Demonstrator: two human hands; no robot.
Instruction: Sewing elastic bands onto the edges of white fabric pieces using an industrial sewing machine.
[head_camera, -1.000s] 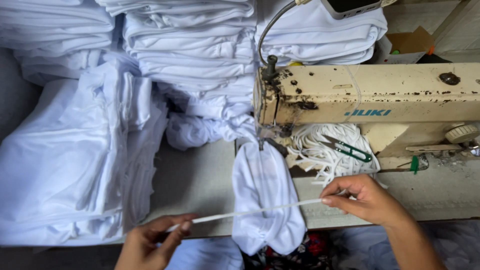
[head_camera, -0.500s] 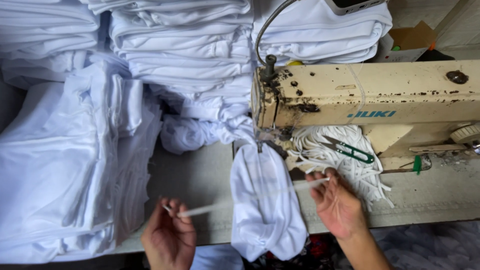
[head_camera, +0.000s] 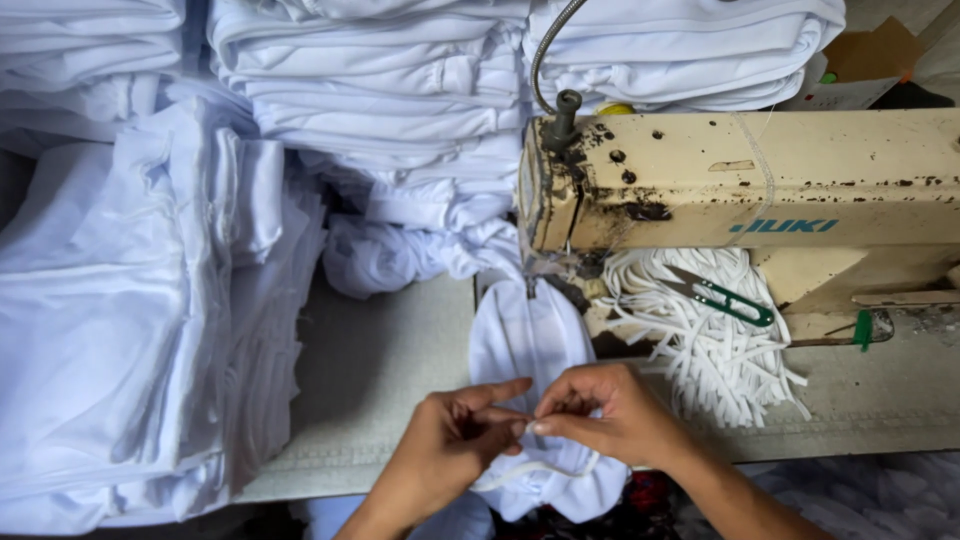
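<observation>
White elastic strip (head_camera: 540, 468) loops below both pinching hands (head_camera: 530, 425).

Left hand (head_camera: 450, 445) and right hand (head_camera: 605, 415) meet — fingers (head_camera: 520, 428) pinched together, tips touching.

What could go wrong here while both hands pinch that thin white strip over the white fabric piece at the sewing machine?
The thin white elastic strip sags in a loop below the left hand and right hand; it might twist or slip free. The white fabric piece hangs over the grey table's edge and could slide off. The green thread snips rest on loose strips and could fall.
</observation>
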